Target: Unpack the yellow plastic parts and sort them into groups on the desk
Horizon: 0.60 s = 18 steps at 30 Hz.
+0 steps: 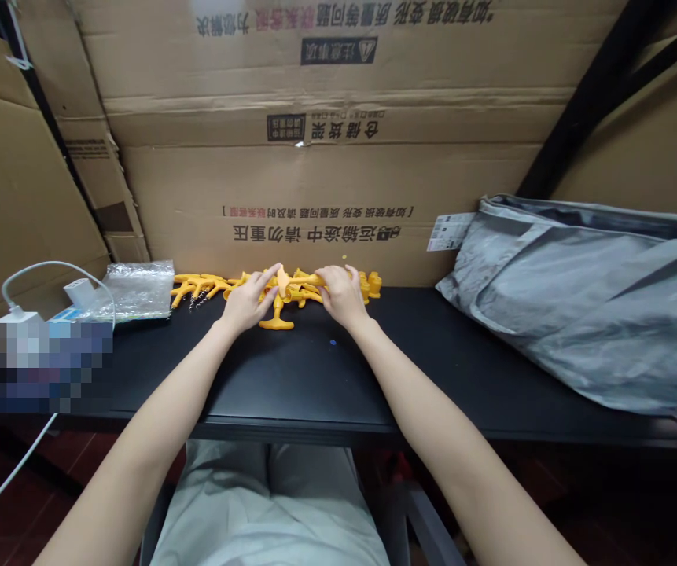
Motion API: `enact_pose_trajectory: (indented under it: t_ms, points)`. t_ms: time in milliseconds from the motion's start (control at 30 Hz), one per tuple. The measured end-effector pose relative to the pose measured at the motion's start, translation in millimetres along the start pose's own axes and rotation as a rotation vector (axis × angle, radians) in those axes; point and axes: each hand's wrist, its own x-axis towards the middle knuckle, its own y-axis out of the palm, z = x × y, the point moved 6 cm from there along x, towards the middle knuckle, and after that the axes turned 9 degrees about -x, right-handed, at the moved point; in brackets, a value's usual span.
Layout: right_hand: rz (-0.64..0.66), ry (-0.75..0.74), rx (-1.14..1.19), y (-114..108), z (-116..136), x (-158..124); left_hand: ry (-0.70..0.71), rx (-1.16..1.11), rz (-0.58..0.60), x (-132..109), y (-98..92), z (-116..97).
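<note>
Several yellow T-shaped plastic pieces [202, 286] lie in a row along the back of the black table [291, 377]. My left hand [249, 303] rests on the pile with its fingers stretched toward one yellow piece [283, 281]. My right hand [343, 292] has its fingers curled around the other end of that piece, lifted slightly above the pile. One yellow piece [276, 318] lies apart, just in front of my left hand. More yellow pieces [372, 284] sit to the right of my right hand.
A clear plastic bag [134, 289] lies at the left, beside a white charger and cable [79, 291]. A large grey bag [586, 299] fills the right side. Cardboard boxes [326, 181] wall the back. A small blue dot [332, 343] lies on the table.
</note>
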Motion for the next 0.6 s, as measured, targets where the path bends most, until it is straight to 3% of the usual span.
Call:
enact_pose_trajectory:
  t_ms: [100,267,467,600]
  points:
    - [0.025,-0.08,-0.01,1,18,1,-0.065,0.074,0.046,0,9.9,-2]
    - [0.087,-0.148,-0.027,10,37,-2,-0.163,0.101,0.06,1,12.4,20]
    - [0.086,-0.205,-0.056,12,48,-3,-0.113,0.035,0.18,-3,14.6,23]
    - [0.048,-0.188,-0.065,11,44,-3,-0.085,0.024,0.149,-3,13.8,19]
